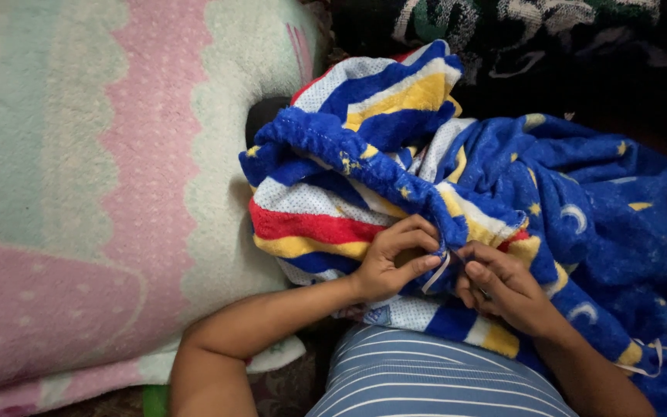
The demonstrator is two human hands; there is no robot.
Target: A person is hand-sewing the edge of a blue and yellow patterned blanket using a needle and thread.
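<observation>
pinching blanket hem (395,174) between left hand (391,259) and right hand (499,286), both closed on it; hem runs up-left from grip.

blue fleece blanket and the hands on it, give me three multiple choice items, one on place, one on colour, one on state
1. Where does the pastel blanket lie relative to the blue fleece blanket?
A. to its left
B. on top of it
C. to its right

2. What colour are the small stars and moons on the blue fleece blanket?
A. green
B. black
C. yellow and white

3. What are the hands doing?
A. resting flat on the pastel blanket
B. pinching the blue fleece blanket's hem
C. hanging free of everything

Answers: 1 A, it fills the left side. 2 C, seen on the right part. 3 B, the left hand and right hand grip the bunched edge with a thin white strip between them.
</observation>
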